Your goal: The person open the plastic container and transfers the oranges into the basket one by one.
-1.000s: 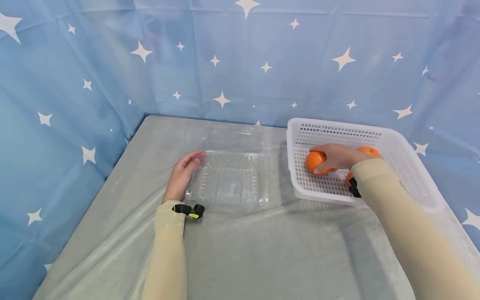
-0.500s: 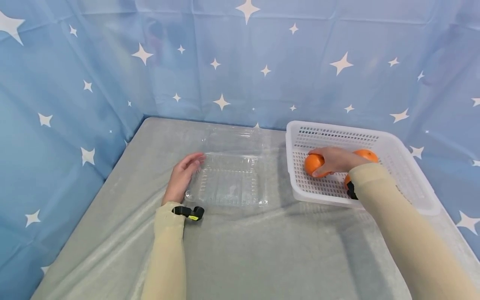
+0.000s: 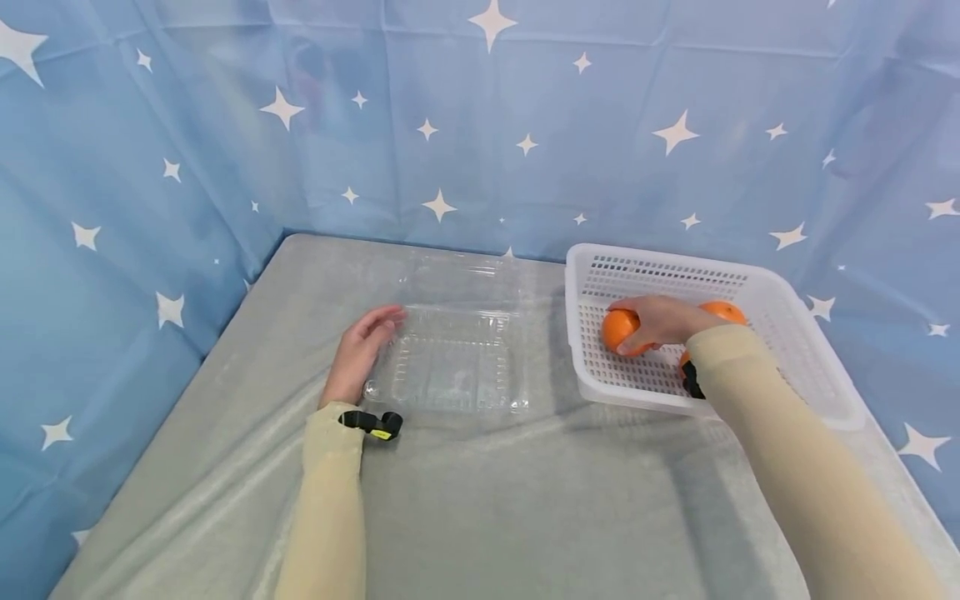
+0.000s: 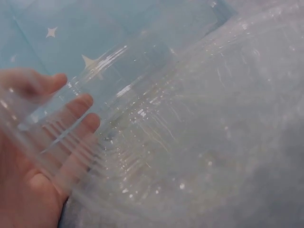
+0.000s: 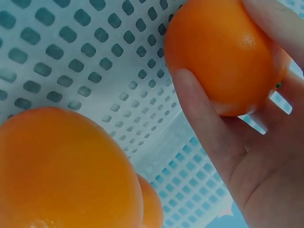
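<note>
My right hand grips an orange inside the white perforated basket. The right wrist view shows thumb and fingers around this orange, low over the holed floor. Two more oranges lie by that hand: one behind the wrist, another partly hidden by the sleeve and the black wrist strap. At the left, my left hand rests against the side of a clear plastic clamshell box, its lid folded back. Through the box wall, its fingers look loosely extended.
A grey cloth covers the table, with creases at the left. A blue curtain with white stars hangs behind and at the sides. Between the clamshell and the basket lies a strip of grey cloth.
The head view has shifted slightly, so everything sits a little lower and further left. Both hands keep their places, the right one still around the same orange.
</note>
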`<state>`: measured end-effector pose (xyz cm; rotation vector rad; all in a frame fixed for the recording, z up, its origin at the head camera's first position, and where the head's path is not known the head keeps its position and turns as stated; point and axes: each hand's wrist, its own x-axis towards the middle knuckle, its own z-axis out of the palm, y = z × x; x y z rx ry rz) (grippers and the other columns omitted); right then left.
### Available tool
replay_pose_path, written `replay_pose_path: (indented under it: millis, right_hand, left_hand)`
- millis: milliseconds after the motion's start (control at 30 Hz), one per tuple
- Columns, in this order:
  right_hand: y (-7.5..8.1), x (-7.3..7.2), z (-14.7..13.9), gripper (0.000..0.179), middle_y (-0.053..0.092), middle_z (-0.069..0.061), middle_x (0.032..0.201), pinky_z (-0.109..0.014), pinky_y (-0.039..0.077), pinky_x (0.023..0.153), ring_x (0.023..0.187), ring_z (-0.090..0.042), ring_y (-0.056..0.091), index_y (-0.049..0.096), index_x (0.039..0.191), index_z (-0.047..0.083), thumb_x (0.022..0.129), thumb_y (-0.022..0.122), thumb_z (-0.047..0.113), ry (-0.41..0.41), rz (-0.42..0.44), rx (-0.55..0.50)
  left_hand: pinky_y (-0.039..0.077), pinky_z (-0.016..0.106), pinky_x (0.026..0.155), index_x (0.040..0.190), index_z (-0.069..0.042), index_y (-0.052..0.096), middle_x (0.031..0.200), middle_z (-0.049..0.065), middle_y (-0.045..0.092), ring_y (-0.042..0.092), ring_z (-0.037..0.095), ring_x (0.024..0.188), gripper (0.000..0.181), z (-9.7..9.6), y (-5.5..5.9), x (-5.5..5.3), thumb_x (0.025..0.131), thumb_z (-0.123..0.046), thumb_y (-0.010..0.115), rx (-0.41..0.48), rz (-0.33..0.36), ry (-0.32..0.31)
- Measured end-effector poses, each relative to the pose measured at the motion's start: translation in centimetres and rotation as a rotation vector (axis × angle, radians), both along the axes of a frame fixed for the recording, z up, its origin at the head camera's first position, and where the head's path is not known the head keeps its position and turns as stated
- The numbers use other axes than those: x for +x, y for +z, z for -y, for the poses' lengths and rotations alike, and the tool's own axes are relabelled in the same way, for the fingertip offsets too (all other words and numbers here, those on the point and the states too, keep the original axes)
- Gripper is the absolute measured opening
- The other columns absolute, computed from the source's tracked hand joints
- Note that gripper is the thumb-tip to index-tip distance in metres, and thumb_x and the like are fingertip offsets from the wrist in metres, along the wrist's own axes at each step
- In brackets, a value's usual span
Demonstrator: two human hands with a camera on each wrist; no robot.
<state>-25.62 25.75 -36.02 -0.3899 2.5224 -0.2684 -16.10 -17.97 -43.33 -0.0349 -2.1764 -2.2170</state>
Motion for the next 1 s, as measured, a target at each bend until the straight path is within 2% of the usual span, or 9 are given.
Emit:
replay_pose_path:
  millis: [300,500,733,1000]
  right_hand:
    - [0.5,0.5,0.5,0.08,0.05,-0.012,0.117,-0.036,0.044,0.068,0.08,-0.022,0.053,0.033,0.137,0.011,0.073,0.071,0.039,0.033,0.0,0.011]
    - [1.1,0.9,0.4,0.076,0.045,-0.008,0.124,-0.041,0.039,0.078,0.098,-0.025,0.045,0.035,0.136,0.013,0.074,0.07,0.039,0.046,0.0,0.001]
    - [1.4,1.0,1.0,0.073,0.045,-0.006,0.122,-0.043,0.037,0.08,0.102,-0.025,0.042,0.036,0.136,0.016,0.074,0.07,0.035,0.03,0.007,0.028]
    - [1.2,1.0,0.9,0.077,0.045,-0.004,0.124,-0.049,0.035,0.083,0.105,-0.026,0.041,0.037,0.136,0.019,0.071,0.07,0.046,0.02,-0.011,0.076]
  left_hand:
    - [0.035,0.038,0.097,0.126,-0.007,0.049,0.124,0.009,0.052,0.047,0.022,0.116,0.035,0.0,0.3,0.2,0.093,-0.02,0.047,-0.019,0.003,-0.003]
    - [0.034,0.04,0.098,0.126,-0.005,0.048,0.124,0.011,0.051,0.046,0.023,0.116,0.035,-0.2,0.3,0.2,0.093,-0.018,0.047,-0.003,-0.005,-0.004]
    - [0.031,0.04,0.099,0.126,-0.007,0.049,0.125,0.011,0.051,0.045,0.024,0.117,0.034,-0.2,0.2,0.4,0.094,-0.018,0.046,-0.006,0.004,0.003]
    - [0.033,0.039,0.098,0.127,-0.009,0.049,0.124,0.007,0.052,0.046,0.02,0.116,0.037,-0.1,-0.1,0.3,0.093,-0.025,0.047,-0.026,-0.007,0.002]
